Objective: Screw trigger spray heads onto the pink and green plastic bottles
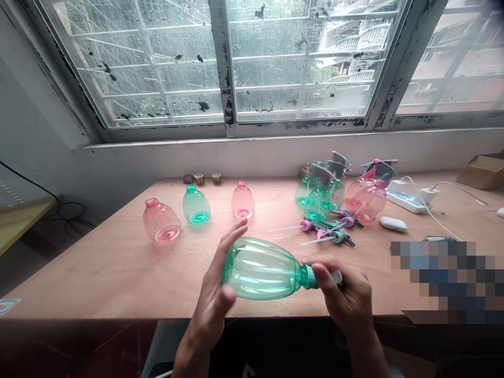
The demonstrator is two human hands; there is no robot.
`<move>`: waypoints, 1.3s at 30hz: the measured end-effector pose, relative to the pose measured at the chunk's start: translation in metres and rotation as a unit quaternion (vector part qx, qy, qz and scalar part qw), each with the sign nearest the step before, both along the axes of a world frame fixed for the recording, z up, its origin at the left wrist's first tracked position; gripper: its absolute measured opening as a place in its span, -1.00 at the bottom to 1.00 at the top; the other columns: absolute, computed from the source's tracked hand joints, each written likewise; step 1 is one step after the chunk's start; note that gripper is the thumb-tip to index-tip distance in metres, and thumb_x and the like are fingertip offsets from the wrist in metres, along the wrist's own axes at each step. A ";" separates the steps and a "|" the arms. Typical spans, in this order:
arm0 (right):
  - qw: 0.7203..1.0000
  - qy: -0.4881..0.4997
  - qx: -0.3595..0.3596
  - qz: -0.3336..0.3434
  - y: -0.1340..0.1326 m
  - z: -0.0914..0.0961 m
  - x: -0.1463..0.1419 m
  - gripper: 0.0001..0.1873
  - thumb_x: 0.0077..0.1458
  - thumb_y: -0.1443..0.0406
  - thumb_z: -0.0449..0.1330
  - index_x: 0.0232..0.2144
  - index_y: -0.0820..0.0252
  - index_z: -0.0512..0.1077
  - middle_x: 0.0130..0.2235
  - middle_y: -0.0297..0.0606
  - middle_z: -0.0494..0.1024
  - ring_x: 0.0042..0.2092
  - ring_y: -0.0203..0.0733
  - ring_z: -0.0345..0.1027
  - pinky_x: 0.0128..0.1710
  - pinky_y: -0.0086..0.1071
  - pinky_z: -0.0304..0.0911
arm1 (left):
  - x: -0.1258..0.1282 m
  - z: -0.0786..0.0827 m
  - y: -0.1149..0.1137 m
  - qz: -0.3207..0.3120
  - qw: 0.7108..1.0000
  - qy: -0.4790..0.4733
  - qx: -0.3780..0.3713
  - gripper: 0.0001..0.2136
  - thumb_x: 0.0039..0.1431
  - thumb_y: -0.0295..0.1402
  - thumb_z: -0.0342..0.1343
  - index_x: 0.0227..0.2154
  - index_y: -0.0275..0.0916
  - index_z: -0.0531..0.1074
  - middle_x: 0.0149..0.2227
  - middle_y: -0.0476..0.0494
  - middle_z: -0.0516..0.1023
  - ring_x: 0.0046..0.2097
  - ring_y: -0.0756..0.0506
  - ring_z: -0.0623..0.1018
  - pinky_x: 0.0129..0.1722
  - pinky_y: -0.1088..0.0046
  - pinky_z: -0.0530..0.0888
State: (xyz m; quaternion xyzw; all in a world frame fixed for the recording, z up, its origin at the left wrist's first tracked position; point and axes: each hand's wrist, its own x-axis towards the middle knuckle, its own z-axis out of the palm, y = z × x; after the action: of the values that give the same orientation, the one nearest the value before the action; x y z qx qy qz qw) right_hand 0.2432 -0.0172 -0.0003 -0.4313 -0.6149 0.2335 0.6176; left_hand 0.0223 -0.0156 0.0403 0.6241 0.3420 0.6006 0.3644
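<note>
A green clear spray bottle (263,269) lies on its side in the air over the table's front edge, its neck toward the right. My right hand (348,296) is closed round the trigger sprayer at that neck, and most of the sprayer is hidden by the fingers. My left hand (216,286) is at the bottle's base, fingers stretched and thumb apart; whether the palm touches the base I cannot tell. Beyond stand headless bottles: a pink bottle (161,221), a green bottle (196,206) and another pink bottle (243,200). Loose trigger sprayers (331,227) with tubes lie to the right.
Several green bottles with sprayers (318,197) and pink ones (368,199) stand at the back right of the wooden table (98,268). Near them are a power strip (411,197), a white case (394,224) and a cardboard box (482,170). The right front is pixelated.
</note>
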 end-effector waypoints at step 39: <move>0.899 -0.397 -0.064 -0.172 0.237 0.116 0.011 -0.76 0.35 0.28 0.21 0.00 0.31 0.51 -0.11 0.07 0.62 -0.10 0.09 0.52 -0.14 -0.21 0.36 | 0.025 -0.052 0.008 -0.035 0.997 -0.004 -0.067 -0.42 0.36 0.19 -0.16 0.15 -0.10 0.43 0.36 -0.26 0.32 0.30 -0.34 0.42 0.33 0.00 0.30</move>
State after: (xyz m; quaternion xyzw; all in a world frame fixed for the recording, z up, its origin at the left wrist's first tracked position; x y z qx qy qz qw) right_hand 0.2541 0.2199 0.1153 -0.6258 -0.7087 -0.0283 0.3244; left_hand 0.0469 -0.0073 -0.0122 0.6073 0.3577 0.5662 0.4275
